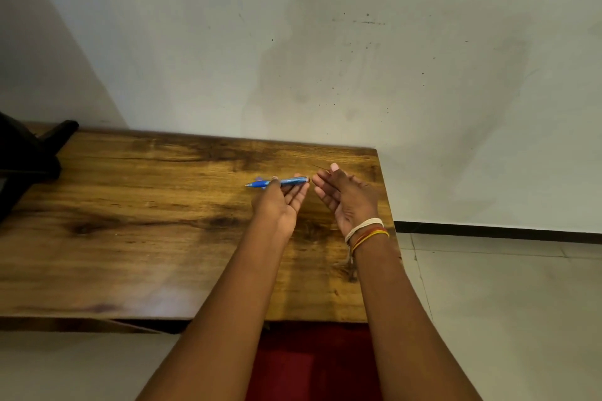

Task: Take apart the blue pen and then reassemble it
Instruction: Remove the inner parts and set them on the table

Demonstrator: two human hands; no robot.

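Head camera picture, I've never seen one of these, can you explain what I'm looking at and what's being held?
There is no machine here. One wide-angle camera sits on a person's head and looks down at their own bare arms. The left hand holds a blue pen across its fingers, tip pointing left, above a wooden table. The pen looks to be in one piece. The right hand is open and empty beside it, with thread bands round the wrist. A dark object sits at the table's far left; I cannot tell what it is.

I see bare wooden table (136,212) left and near of my hands; only a black object (26,153) blocks the far-left corner.
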